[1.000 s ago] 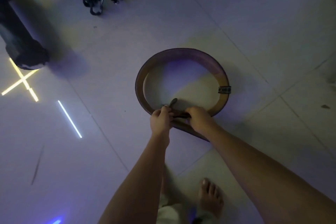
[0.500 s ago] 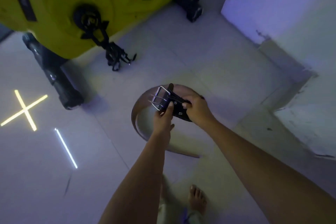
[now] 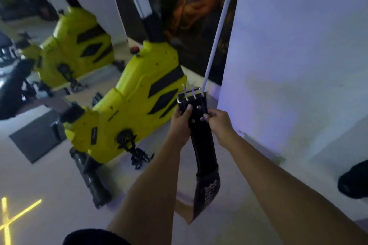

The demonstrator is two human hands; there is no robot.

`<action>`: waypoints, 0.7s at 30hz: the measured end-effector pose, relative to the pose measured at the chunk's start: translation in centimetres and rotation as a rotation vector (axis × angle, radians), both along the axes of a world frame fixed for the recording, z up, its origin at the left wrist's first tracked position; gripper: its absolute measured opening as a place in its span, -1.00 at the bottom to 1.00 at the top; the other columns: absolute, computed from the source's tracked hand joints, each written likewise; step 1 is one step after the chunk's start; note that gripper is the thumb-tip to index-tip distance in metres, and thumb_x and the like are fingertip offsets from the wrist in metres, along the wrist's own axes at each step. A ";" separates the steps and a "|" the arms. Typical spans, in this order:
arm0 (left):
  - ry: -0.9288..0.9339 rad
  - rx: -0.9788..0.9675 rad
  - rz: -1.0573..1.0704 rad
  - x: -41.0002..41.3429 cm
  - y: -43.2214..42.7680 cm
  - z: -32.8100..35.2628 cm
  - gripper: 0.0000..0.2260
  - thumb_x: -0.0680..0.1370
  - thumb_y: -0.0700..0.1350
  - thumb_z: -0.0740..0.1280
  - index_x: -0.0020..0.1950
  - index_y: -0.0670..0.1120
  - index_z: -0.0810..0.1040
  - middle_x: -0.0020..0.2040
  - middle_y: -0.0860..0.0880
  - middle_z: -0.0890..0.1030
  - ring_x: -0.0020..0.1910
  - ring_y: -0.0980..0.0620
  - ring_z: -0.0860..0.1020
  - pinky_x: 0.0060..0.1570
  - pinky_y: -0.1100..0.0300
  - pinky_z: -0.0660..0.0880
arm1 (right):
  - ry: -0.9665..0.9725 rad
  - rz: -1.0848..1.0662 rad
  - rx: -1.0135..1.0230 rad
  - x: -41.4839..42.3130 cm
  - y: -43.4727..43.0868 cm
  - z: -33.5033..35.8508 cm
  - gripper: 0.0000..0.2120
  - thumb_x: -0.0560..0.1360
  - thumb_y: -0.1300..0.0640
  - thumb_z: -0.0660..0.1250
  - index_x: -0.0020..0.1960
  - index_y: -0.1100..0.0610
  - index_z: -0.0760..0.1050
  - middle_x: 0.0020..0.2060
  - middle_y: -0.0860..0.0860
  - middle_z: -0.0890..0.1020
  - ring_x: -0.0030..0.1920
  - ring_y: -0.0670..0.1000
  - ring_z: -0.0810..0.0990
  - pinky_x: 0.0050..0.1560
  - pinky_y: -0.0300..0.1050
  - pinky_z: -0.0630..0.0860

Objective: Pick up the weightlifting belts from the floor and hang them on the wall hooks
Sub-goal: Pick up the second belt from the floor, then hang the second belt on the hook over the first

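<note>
A dark leather weightlifting belt (image 3: 203,145) hangs down in front of me, its metal buckle (image 3: 190,93) at the top. My left hand (image 3: 180,119) grips the belt's left edge just under the buckle. My right hand (image 3: 218,120) pinches its right edge at the same height. The belt's wide lower part (image 3: 207,189) curves down toward the floor with pale lettering on it. No wall hooks show in this view.
A yellow exercise bike (image 3: 127,113) stands to the left with a black pedal strap (image 3: 137,155) near the floor; a mirror behind repeats it. A white wall (image 3: 288,65) rises close on the right, with a dark object (image 3: 354,181) at its base. A dark mat (image 3: 35,141) lies far left.
Both hands lifted the belt off the floor, from lying in a ring to hanging straight by its buckle end. My view swung up from the floor tiles toward the bike and the wall.
</note>
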State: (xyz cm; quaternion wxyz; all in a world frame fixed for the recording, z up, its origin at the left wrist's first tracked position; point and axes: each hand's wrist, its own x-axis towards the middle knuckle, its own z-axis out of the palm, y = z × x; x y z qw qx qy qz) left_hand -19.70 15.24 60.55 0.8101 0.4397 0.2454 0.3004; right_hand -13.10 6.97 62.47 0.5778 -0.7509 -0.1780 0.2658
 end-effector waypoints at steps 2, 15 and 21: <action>-0.008 0.063 -0.077 1.4 -0.8 5.1 -0.85 0.61 -0.23 0.17 0.13 -0.18 0.48 -0.09 -0.13 0.60 -0.21 0.00 0.63 -0.20 0.15 0.62 | 0.023 -0.056 0.089 0.7 -1.6 4.6 -0.75 0.52 0.36 0.18 0.12 0.29 0.57 -0.14 0.15 0.57 -0.11 0.10 0.53 0.03 0.01 0.53; -0.422 0.401 -0.584 10.8 -12.6 30.5 -0.83 0.60 -0.27 0.17 0.03 -0.11 0.54 -0.07 -0.06 0.65 -0.13 0.07 0.66 -0.07 0.17 0.61 | -0.165 -0.371 0.588 5.9 -15.4 30.3 -0.91 0.54 0.17 0.27 0.02 0.16 0.48 -0.17 0.04 0.60 -0.19 0.01 0.59 -0.14 -0.08 0.57; -0.512 0.478 -0.684 13.4 -20.2 35.9 -0.87 0.61 -0.22 0.18 0.06 -0.10 0.51 -0.10 -0.06 0.60 -0.22 0.11 0.63 -0.20 0.20 0.58 | -0.239 -0.527 0.717 6.9 -22.7 37.2 -0.94 0.53 0.23 0.28 -0.11 0.20 0.50 -0.15 0.11 0.60 -0.15 0.08 0.56 -0.06 0.01 0.53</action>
